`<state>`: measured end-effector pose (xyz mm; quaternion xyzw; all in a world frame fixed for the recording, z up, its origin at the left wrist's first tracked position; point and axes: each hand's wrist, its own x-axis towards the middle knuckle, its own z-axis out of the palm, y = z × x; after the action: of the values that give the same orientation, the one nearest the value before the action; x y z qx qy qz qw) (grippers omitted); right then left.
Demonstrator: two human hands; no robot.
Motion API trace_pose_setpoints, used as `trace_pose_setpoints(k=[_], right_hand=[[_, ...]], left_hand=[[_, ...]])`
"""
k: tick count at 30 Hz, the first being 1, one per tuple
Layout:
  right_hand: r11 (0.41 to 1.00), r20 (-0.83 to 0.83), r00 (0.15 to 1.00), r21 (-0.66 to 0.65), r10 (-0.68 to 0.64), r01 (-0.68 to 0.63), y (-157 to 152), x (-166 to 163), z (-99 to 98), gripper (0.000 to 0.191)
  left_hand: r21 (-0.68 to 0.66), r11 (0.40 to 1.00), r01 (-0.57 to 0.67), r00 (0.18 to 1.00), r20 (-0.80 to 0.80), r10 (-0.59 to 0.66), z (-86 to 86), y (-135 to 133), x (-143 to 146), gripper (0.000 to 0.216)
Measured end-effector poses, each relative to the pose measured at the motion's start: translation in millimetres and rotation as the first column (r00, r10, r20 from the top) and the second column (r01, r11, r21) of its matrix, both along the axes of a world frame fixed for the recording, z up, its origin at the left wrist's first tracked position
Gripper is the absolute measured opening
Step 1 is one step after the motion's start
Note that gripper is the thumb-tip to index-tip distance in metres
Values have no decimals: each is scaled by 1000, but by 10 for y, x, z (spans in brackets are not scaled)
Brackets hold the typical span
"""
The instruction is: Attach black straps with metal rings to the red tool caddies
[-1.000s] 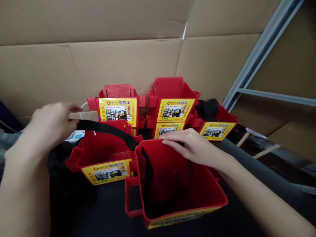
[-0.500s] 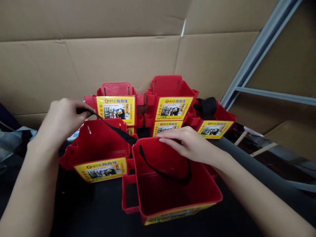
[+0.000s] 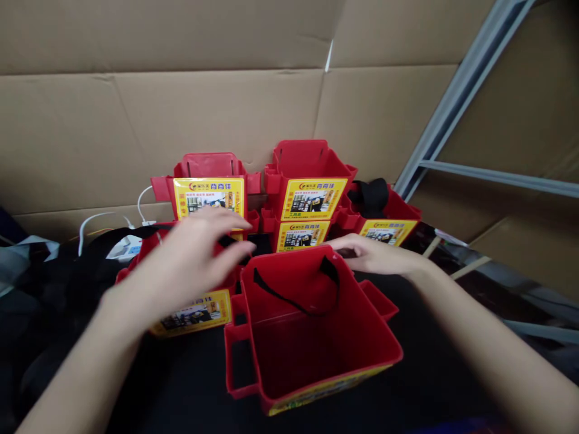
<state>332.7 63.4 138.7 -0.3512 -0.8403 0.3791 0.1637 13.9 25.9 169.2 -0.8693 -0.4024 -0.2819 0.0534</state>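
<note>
My left hand point(image 3: 194, 259) unclosed, centre-left; right hand point(image 3: 380, 253) behind red tool box point(image 3: 289, 274), frame centre, grip indeterminable. Risk: black strap point(image 3: 332, 271) twists if drawn unevenly.

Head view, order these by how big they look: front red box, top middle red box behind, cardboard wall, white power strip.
Cardboard wall
Front red box
Top middle red box
White power strip, partly covered

The second sits nearer the camera than the third, so their real sizes stay unsure.

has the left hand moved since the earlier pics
Yes, rightward in the view: the left hand was mostly left of the rear left box; now it partly covers it.
</note>
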Motion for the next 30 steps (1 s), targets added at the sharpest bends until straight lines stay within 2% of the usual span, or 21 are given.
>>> trace_pose_setpoints(k=[2,4,6,7,9,10,12,13,14,17,19,21,23,24,25,26,27,29,30], right_hand=[[999,-68,998,-49,8,-11,-22,0,-29,33],[996,-129,992,-86,-6,-5,-63,8,-44,36],[996,-93,996,-91,1,-10,-82,21,-62,36],[998,-47,999,-64,-7,4,-72,29,-75,34],[984,25,986,72,-164,162,-3,58,-112,26],[947,19,958,158,-287,280,50,82,-133,24],[819,-50,862,288,-505,496,167,146,-174,28],[766,-77,822,323,-564,556,219,179,-194,30],[740,-87,805,345,-587,577,261,209,-215,30],[774,-9,833,365,-554,518,311,250,-287,28],[811,79,850,359,-520,463,302,243,-339,29],[830,158,848,356,-506,429,279,235,-377,31],[845,227,841,356,-492,398,249,247,-388,33],[851,252,838,358,-484,384,233,263,-382,33],[856,277,836,366,-475,365,215,283,-370,34],[859,302,832,381,-465,341,199,305,-351,38],[860,330,827,403,-455,312,186,323,-328,44],[862,377,825,449,-422,236,173,323,-264,54],[862,389,831,467,-398,195,171,295,-225,57]], left_hand=[[-110,987,116,992,-46,-122,-109,-69,273,31],[-178,973,147,979,-111,-168,-212,-56,415,28],[-199,967,157,970,-152,-189,-268,3,431,24],[-199,965,173,966,-158,-206,-274,33,408,22],[-203,951,234,950,-162,-268,-246,70,335,18],[-216,939,267,938,-164,-304,-222,72,300,17],[-251,917,311,921,-160,-356,-172,48,254,17],[-273,907,320,916,-156,-370,-153,29,246,19],[-290,900,326,913,-151,-379,-139,10,245,20],[-314,886,341,907,-140,-398,-98,-28,247,27],[-269,906,328,919,-130,-371,-33,-42,188,31],[-191,955,226,965,-90,-246,78,-73,28,32],[-163,986,-20,999,-45,13,198,-139,-241,31],[-195,964,-179,984,-48,173,240,-185,-401,32],[-258,904,-341,940,-91,328,260,-237,-567,36],[-329,814,-480,877,-152,456,250,-289,-725,44],[-403,719,-567,820,-197,537,209,-335,-865,52],[-486,584,-650,727,-174,665,46,-380,-1068,60],[-524,539,-659,693,-145,706,-63,-368,-1130,63]])
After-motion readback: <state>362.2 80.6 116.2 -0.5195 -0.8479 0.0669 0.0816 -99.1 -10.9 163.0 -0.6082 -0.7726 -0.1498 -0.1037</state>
